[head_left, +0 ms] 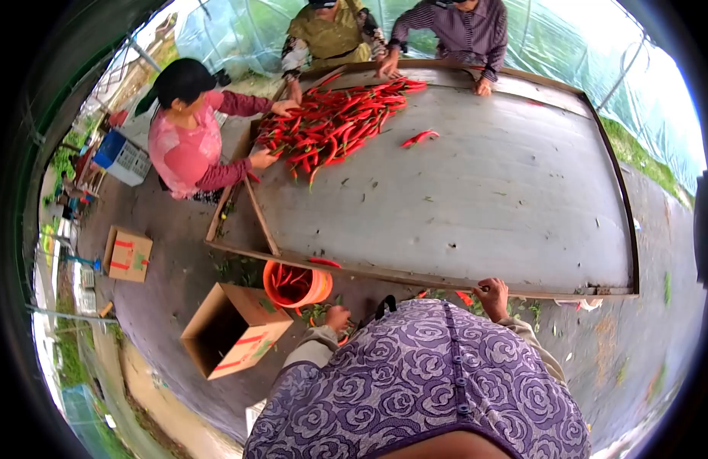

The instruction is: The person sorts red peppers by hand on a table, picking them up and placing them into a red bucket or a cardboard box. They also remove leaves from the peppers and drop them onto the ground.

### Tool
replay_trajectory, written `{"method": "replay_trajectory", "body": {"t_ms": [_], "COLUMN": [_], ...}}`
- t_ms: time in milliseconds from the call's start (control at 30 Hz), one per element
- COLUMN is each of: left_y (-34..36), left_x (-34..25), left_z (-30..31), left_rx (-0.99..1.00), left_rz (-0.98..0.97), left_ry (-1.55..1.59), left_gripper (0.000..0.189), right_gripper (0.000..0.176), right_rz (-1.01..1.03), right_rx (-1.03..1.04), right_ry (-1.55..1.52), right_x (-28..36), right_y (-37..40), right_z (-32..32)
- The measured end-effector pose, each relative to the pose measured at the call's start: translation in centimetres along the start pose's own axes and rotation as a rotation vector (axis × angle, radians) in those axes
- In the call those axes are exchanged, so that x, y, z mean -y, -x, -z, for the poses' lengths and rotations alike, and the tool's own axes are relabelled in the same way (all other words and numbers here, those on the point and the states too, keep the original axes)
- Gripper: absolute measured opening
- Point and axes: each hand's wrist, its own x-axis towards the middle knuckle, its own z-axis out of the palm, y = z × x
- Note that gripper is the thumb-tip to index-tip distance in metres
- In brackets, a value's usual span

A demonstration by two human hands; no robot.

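My left hand (338,319) hangs low beside the orange bucket (317,287), which holds red peppers (290,281). Its fingers are curled, and too small to tell whether they hold anything. My right hand (492,298) rests at the near edge of the large grey sorting table (476,191), fingers bent over the wooden rim. A heap of red peppers (335,126) lies at the table's far left corner, with a few peppers (420,138) apart to its right. One red pepper (324,262) lies on the near rim above the bucket.
Three people stand round the far and left sides, their hands at the heap and table. An open cardboard box (235,329) stands left of the bucket, another box (127,253) farther left. A blue and white crate (123,157) sits behind the person in pink.
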Motion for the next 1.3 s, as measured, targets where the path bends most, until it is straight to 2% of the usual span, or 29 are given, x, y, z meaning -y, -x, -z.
{"method": "replay_trajectory", "body": {"t_ms": [33, 67, 133, 200, 233, 267, 300, 333, 367, 400, 433, 500, 533, 567, 633, 667, 767, 833, 900, 967, 1033, 1100, 1133, 1200, 1300], "left_y": [-0.5, -0.2, 0.8, 1.2, 1.7, 2.2, 2.9, 3.4, 3.7, 6.7, 7.4, 8.7, 8.7, 8.5, 9.3, 10.5, 5.9, 8.0, 10.0, 6.9, 10.1, 10.4, 10.9, 11.0, 10.7], "left_x": [1.0, 0.8, 0.0, 1.3, 2.1, 3.3, 5.5, 7.9, 9.4, 7.6, 8.6, 14.5, 19.1, 21.2, 24.1, 23.1, 29.7, 25.9, 20.8, 23.1, 17.2, 17.0, 17.3, 18.6, 24.4], "left_z": [0.1, 0.2, 0.2, 0.3, 0.5, 0.7, 1.0, 1.4, 1.9, 2.7, 3.4, 3.4, 3.4, 3.8, 4.2, 4.5, 1.9, 3.1, 4.6, 1.5, 3.1, 0.9, -1.0, -3.7, -12.7], "left_rx": [-0.006, -0.016, -0.168, -0.211, -0.247, -0.214, -0.226, -0.158, -0.093, -0.198, -0.229, -0.262, -0.186, -0.228, -0.002, -0.086, -0.185, -0.376, -0.420, -0.705, -0.635, -0.633, -0.653, -0.716, -0.849], "left_rz": [0.056, 0.061, 0.104, 0.103, 0.101, 0.146, 0.153, 0.159, 0.160, 0.257, 0.262, 0.413, 0.393, 0.396, 0.591, 0.509, 0.600, 0.504, 0.279, 0.011, 0.072, 0.177, 0.219, 0.243, 0.239], "left_ry": [0.197, 0.220, 0.373, 0.384, 0.375, 0.530, 0.545, 0.584, 0.628, 0.476, 0.507, 0.673, 0.745, 0.788, 1.145, 1.092, 1.199, 1.022, 0.805, 0.249, 0.122, -0.276, -0.226, 0.249, 0.373], "left_gripper": [0.021, 0.021, 0.018, 0.017, 0.016, 0.012, 0.012, 0.012, 0.012, 0.011, 0.011, 0.009, 0.021, 0.021, 0.027, 0.027, 0.020, 0.018, 0.017, 0.020, 0.020, 0.017, 0.017, 0.015, 0.019], "right_gripper": [0.026, 0.025, 0.027, 0.033, 0.035, 0.037, 0.039, 0.044, 0.046, 0.045, 0.045, 0.045, 0.044, 0.044, 0.043, 0.042, 0.037, 0.035, 0.034, 0.025, 0.029, 0.028, 0.027, 0.027, 0.027], "right_rz": [-0.041, -0.071, -0.106, -0.267, -0.274, -0.330, -0.386, -0.359, -0.420, -0.466, -0.488, -0.466, -0.462, -0.424, -0.399, -0.363, -0.277, -0.179, -0.084, 0.596, 0.989, 0.958, 0.893, 0.817, 0.816], "right_rx": [-0.002, -0.007, 0.038, 0.129, 0.103, 0.079, 0.058, 0.035, 0.046, -0.005, -0.014, 0.004, 0.028, 0.050, 0.069, 0.029, 0.083, 0.086, 0.089, 0.291, 0.467, 0.552, 0.580, 0.619, 0.668], "right_ry": [-0.013, -0.032, -0.016, -0.103, -0.115, -0.181, -0.247, -0.314, -0.303, -0.394, -0.386, -0.435, -0.379, -0.337, -0.240, -0.237, -0.032, -0.074, -0.115, 0.255, 0.460, 0.399, 0.313, 0.187, 0.070], "right_x": [-0.2, 0.2, 0.3, 0.6, 0.8, -1.3, -3.4, -2.8, -2.6, -5.8, -7.6, -7.5, -6.9, -4.9, -2.1, -2.4, -1.6, -1.6, 0.2, 4.5, 6.7, 9.3, 11.5, 14.0, 16.9], "right_y": [-0.2, -0.4, -0.9, -1.5, -1.8, -2.5, -3.1, -3.5, -4.0, -4.6, -5.2, -5.6, -5.8, -5.7, -5.8, -6.0, -7.8, -9.5, -11.3, -13.2, -15.9, -17.0, -16.7, -15.9, -14.3], "right_z": [-0.3, -0.2, -0.1, -0.1, -0.2, -1.4, -2.8, -2.3, -1.9, -3.7, -4.4, -4.4, -4.2, -3.7, -3.6, -4.6, -7.0, -10.7, -12.7, -13.8, -16.0, -17.7, -18.0, -18.5, -18.3]}}
